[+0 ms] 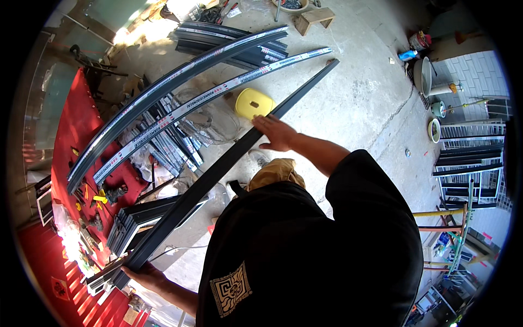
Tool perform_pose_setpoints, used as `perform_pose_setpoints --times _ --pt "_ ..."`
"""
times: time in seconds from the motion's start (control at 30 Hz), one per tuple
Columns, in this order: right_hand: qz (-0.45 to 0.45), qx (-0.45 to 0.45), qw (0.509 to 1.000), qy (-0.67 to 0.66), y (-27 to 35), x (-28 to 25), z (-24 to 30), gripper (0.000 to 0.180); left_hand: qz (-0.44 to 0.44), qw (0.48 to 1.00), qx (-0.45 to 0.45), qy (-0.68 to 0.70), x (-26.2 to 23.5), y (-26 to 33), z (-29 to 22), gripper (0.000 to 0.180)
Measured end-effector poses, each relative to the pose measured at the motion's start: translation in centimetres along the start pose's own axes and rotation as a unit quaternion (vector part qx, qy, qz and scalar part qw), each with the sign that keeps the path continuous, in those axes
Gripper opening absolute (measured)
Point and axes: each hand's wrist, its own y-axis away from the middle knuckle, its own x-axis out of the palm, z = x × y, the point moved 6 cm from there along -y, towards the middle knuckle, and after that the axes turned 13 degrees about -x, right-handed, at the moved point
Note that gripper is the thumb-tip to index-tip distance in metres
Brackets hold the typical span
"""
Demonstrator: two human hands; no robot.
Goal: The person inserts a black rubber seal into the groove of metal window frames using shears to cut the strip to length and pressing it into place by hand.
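A long dark grey metal profile (218, 161) slants across the view from lower left to upper right. My left hand (146, 277) grips its near end, with the thumb along its edge. Farther along, my right hand (277, 133) holds the profile from its right side, the fingers lying over it and the thumb lower down. A yellow plastic stool (254, 103) with a slot in its top stands just beyond my right fingertips. Two other long profiles with printed film, a nearer one (212, 91) and a farther one (180, 74), lie to the left.
A red-covered bench (70, 128) with hand tools stands at left. Below the profiles are bundled strips (163, 136) and stacked dark frame pieces (136, 220). More dark profiles (201, 41) and a wooden block (315, 20) lie ahead. Racks (471, 158) and basins (423, 76) line the right.
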Motion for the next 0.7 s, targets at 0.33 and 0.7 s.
perform_pose_setpoints --times 0.33,0.7 --pt "-0.082 -0.126 0.982 -0.118 -3.9 -4.0 11.1 0.103 -0.007 1.0 -0.002 0.004 0.2 -1.3 0.0 0.053" --pt "-0.113 -0.082 0.987 -0.08 -2.4 -2.4 9.1 0.104 0.037 0.999 -0.011 0.015 -1.2 -2.6 0.2 0.053"
